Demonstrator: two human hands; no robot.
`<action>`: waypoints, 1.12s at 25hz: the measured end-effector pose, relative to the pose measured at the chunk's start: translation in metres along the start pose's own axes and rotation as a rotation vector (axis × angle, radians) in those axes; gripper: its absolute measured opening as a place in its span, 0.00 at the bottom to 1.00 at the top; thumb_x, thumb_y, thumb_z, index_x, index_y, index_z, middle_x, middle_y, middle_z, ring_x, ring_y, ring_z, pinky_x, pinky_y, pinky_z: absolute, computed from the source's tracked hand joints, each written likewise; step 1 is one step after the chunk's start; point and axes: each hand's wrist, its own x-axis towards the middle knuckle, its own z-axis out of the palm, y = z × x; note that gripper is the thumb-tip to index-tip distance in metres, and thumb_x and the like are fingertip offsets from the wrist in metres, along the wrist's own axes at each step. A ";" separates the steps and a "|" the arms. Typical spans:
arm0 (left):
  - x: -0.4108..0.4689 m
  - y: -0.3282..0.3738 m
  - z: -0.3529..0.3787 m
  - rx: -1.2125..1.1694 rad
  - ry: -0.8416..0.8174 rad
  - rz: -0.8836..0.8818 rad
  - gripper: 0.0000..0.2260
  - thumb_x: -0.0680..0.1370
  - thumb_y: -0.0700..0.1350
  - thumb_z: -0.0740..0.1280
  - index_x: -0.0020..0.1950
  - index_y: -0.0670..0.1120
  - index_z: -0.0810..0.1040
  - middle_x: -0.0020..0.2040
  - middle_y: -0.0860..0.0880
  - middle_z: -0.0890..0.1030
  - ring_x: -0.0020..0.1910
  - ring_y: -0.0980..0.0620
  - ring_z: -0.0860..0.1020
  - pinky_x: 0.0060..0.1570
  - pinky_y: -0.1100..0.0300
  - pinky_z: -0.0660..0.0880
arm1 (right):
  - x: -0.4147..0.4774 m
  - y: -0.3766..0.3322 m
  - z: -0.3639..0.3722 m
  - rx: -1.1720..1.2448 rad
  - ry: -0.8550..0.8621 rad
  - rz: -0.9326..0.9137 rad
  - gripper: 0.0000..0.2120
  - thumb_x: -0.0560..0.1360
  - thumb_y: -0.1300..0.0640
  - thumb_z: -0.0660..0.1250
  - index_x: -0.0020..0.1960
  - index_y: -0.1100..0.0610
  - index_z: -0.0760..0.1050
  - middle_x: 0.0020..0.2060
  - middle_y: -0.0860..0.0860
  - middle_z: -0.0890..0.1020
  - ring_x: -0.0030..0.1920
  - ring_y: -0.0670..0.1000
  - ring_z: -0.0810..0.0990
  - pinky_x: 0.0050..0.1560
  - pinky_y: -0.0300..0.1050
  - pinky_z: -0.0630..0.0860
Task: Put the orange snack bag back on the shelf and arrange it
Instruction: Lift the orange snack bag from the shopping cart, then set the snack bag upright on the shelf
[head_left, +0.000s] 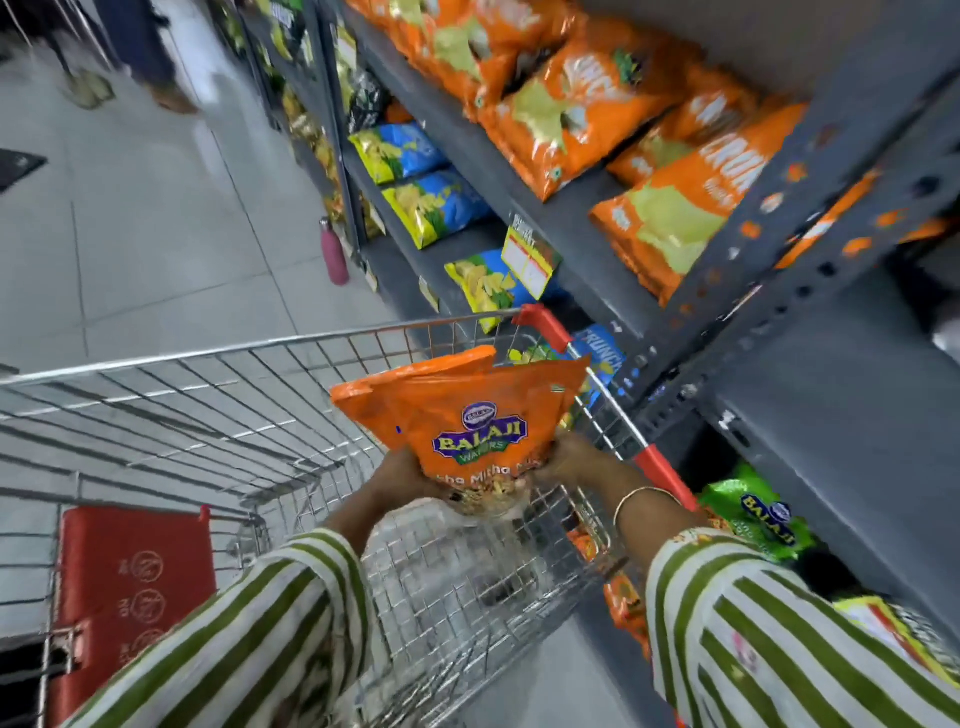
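I hold an orange snack bag (462, 415) with a blue "Balaji" logo upright above the wire shopping cart (218, 384). My left hand (402, 475) grips its lower left corner and my right hand (569, 460) grips its lower right corner. The grey metal shelf (810, 218) rises on the right, with rows of orange bags (571, 114) lying on its upper level.
Blue and yellow bags (431, 205) fill a lower shelf level. A green bag (758, 514) and more orange packs (623, 597) sit low beside the cart. A pink bottle (333, 252) stands on the tiled floor by the shelf post. A person's feet (171, 98) are far up the aisle.
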 end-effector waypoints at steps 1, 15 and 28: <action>-0.006 0.017 -0.010 0.041 -0.026 0.015 0.26 0.65 0.38 0.74 0.61 0.41 0.73 0.60 0.40 0.78 0.59 0.46 0.75 0.65 0.46 0.70 | -0.014 -0.011 -0.007 0.022 0.026 -0.004 0.32 0.63 0.63 0.77 0.65 0.61 0.71 0.63 0.58 0.77 0.64 0.56 0.74 0.69 0.53 0.68; -0.086 0.256 -0.002 0.307 -0.249 0.320 0.05 0.72 0.38 0.68 0.42 0.47 0.74 0.40 0.47 0.79 0.37 0.49 0.76 0.36 0.62 0.76 | -0.266 -0.059 -0.154 0.218 0.348 -0.271 0.25 0.66 0.70 0.72 0.63 0.64 0.72 0.60 0.58 0.78 0.57 0.53 0.77 0.45 0.27 0.78; -0.027 0.347 0.149 0.236 -0.461 0.370 0.24 0.72 0.40 0.69 0.66 0.43 0.68 0.65 0.42 0.75 0.60 0.46 0.73 0.60 0.48 0.72 | -0.318 0.050 -0.230 0.483 0.679 -0.155 0.29 0.66 0.71 0.72 0.65 0.63 0.70 0.63 0.60 0.76 0.63 0.57 0.75 0.60 0.46 0.71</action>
